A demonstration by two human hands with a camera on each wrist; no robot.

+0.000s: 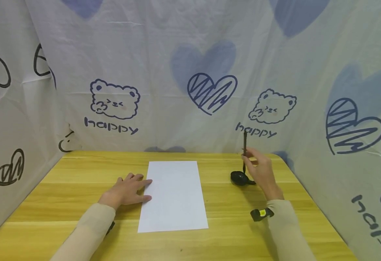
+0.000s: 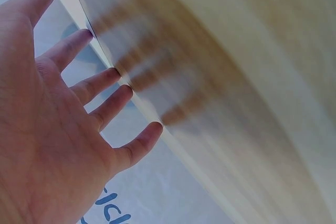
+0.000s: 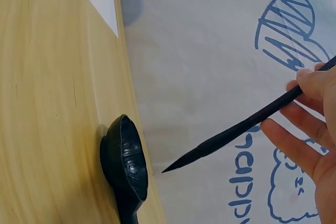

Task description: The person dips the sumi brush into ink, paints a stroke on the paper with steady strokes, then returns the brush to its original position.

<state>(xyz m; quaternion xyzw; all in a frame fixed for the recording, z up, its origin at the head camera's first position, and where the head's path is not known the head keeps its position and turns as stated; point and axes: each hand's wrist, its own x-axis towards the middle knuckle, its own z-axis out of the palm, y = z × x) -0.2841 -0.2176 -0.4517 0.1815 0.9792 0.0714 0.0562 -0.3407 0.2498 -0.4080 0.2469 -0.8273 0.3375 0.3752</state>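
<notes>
A writing brush (image 1: 244, 143), dark with a pointed black tip, stands nearly upright in my right hand (image 1: 261, 172), pinched between thumb and fingers. In the right wrist view the brush (image 3: 226, 137) has its tip in the air, apart from a black ladle-shaped dish (image 3: 109, 161) with a short handle. On the table that dish (image 1: 238, 178) sits just below the tip. My left hand (image 1: 125, 192) lies with spread fingers, thumb and index finger on the left edge of a white sheet of paper (image 1: 174, 199). Closer up, the left hand (image 2: 68, 124) shows straight fingers touching the table surface.
The wooden table (image 1: 236, 235) has light yellow grain. A pale cloth (image 1: 158, 72) printed with hearts, bear faces and the word "happy" hangs behind it and at both sides. A black strap device with a yellow mark (image 1: 262, 213) is on the right wrist.
</notes>
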